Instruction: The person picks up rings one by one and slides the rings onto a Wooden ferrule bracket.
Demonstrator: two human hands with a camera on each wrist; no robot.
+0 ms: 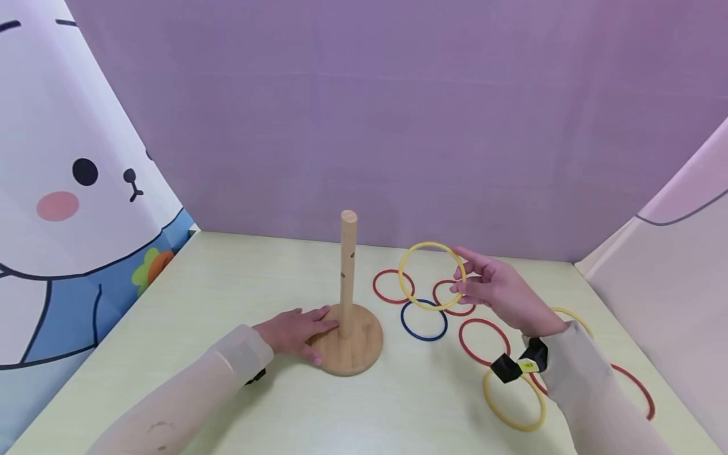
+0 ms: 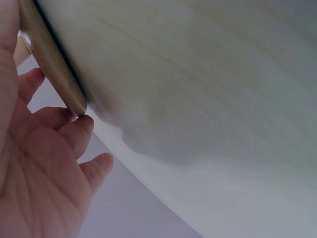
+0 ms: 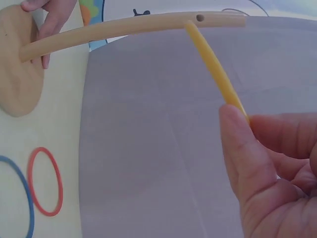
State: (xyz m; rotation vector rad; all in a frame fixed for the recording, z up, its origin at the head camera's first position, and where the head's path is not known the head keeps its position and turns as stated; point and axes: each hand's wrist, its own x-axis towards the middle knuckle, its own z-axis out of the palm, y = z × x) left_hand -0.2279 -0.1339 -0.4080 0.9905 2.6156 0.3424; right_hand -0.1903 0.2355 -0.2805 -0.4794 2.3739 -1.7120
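Note:
A wooden peg [image 1: 347,272] stands upright on a round wooden base [image 1: 364,344] on the table. My left hand [image 1: 292,333] rests on the left side of that base, fingers spread over it and thumb by its front rim. The left wrist view shows fingertips [image 2: 81,130] at the base's edge. To the right of the peg, my right hand [image 1: 493,287] pinches a yellow ring [image 1: 405,253] between thumb and fingers, held up above the table. In the right wrist view this yellow ring [image 3: 213,62] appears edge-on, its far end overlapping the peg [image 3: 143,29].
Right of the base lie a blue ring [image 1: 403,321] and several red rings [image 1: 375,287]. Nearer the front is another yellow ring [image 1: 495,412], and more rings are partly hidden behind the right forearm. A purple backdrop [image 1: 364,126] rises along the table's back edge.

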